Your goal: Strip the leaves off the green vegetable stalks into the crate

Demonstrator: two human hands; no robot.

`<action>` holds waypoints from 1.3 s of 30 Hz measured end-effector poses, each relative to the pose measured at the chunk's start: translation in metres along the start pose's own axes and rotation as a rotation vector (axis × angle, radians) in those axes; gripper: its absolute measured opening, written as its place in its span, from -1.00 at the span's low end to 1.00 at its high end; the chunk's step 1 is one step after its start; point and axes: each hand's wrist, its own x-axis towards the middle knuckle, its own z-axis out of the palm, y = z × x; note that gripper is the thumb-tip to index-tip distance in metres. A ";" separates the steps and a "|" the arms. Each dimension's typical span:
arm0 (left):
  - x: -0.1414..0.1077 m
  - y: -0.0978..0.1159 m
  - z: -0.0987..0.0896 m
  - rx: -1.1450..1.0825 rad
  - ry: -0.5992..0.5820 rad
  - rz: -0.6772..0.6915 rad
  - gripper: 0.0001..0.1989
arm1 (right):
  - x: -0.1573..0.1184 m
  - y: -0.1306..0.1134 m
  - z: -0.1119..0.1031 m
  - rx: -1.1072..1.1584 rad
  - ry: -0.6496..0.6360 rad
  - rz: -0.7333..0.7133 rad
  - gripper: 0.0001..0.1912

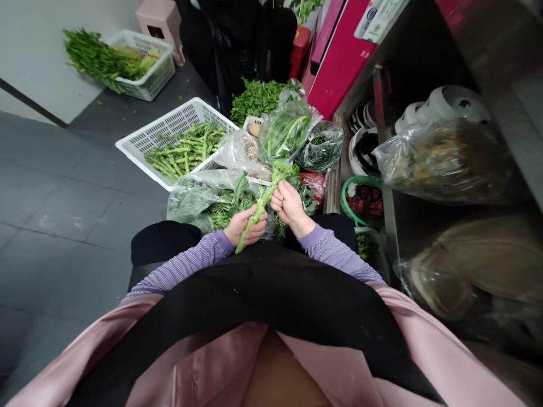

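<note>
A thick light-green vegetable stalk (259, 210) with a small leafy head slants up over my lap. My left hand (248, 225) is wrapped around its lower part. Higher up, my right hand (291, 206) has its fingers closed against the stalk just below the head; whether a bit of leaf is pinched there I cannot tell. Beneath my hands lies an open clear plastic bag (186, 198) of leafy stalks (231, 212). Beyond it to the left, a white slotted basket (159, 129) holds a pile of bare green stalks (182, 152).
Bagged greens (284, 133) and leafy herbs (257, 99) crowd the far side. A metal shelf (388, 226) with bagged goods and a green basket (345, 203) stand on the right. Back left are another white basket (155, 79) and a pink stool (159, 17). A person in dark clothing (237, 45) is opposite.
</note>
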 end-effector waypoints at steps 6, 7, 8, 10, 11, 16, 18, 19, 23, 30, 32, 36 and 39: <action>-0.005 0.003 0.013 0.267 0.132 0.097 -0.63 | -0.010 0.021 -0.003 -0.057 -0.053 0.437 -0.73; -0.004 0.002 0.015 0.360 0.212 0.173 -0.65 | -0.011 0.020 -0.007 -0.096 -0.043 0.356 -0.80; -0.003 0.000 0.015 0.457 0.303 0.246 -0.67 | -0.013 0.016 -0.010 -0.130 -0.034 0.238 -0.86; 0.000 -0.004 0.013 0.646 0.476 0.342 -0.70 | -0.014 0.004 -0.015 -0.188 -0.032 0.017 -0.83; 0.001 -0.006 0.012 0.730 0.546 0.364 -0.72 | -0.013 -0.003 -0.016 -0.211 -0.038 -0.046 -0.79; 0.004 -0.013 0.011 0.814 0.735 0.486 -0.79 | -0.004 -0.013 -0.008 -0.223 0.063 -0.119 -0.68; 0.003 -0.013 0.012 0.663 0.618 0.396 -0.78 | -0.003 -0.007 -0.003 -0.149 0.085 -0.152 -0.71; 0.003 -0.013 0.013 0.565 0.510 0.323 -0.73 | -0.003 -0.004 -0.001 -0.105 0.067 -0.143 -0.73; 0.002 -0.010 0.013 0.316 0.184 0.180 -0.57 | -0.009 0.006 -0.003 -0.003 -0.065 0.021 -0.81; 0.005 -0.014 0.012 0.876 0.565 0.401 -0.65 | -0.012 0.023 -0.010 -0.055 -0.104 -0.114 -0.74; 0.005 -0.016 0.012 0.943 0.636 0.427 -0.68 | -0.011 0.024 -0.007 -0.073 -0.075 -0.149 -0.74; 0.005 -0.015 0.012 0.639 0.487 0.319 -0.67 | -0.010 0.021 -0.001 -0.025 0.011 -0.099 -0.79; 0.003 -0.008 0.010 0.206 0.173 0.146 -0.60 | -0.011 0.018 0.001 0.071 -0.010 0.073 -0.84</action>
